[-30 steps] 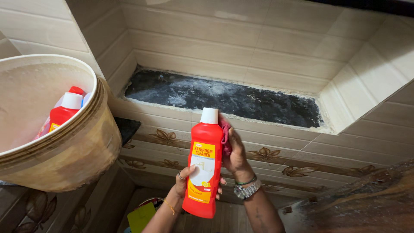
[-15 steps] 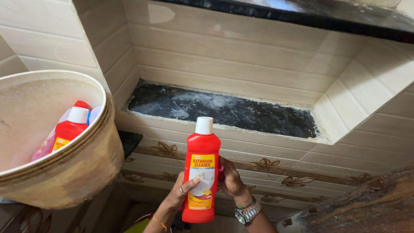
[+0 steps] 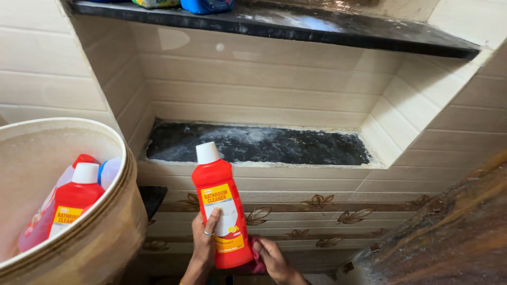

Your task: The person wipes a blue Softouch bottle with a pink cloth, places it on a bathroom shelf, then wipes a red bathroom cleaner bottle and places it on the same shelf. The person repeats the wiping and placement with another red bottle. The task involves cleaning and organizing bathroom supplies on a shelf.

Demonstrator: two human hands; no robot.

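- Tiled wall niche [image 3: 253, 100] ahead, with dark, white-smeared niche floor [image 3: 253, 143] bare along its length.
- Black stone shelf [image 3: 274, 24] across top of niche; blue container [image 3: 207, 5] and another item at its edge, cut off by frame.
- Large beige bucket [image 3: 113, 227] at left, just beside the held bottle; inside, a second red bottle [image 3: 71, 203] with white cap, plus a pale pink-and-blue bottle behind it, partly hidden.
- Rough brown surface [image 3: 449, 232] at lower right, kind not discernible.
- Red cleaner bottle [image 3: 222, 208], white cap on, upright with slight tilt, held in front of leaf-patterned tile band below niche.
- Left hand [image 3: 203, 237]: grip wrapped around bottle's lower body, ring visible.
- Right hand [image 3: 272, 258]: low beside bottle base, pinching pink cloth [image 3: 257, 258], mostly hidden.
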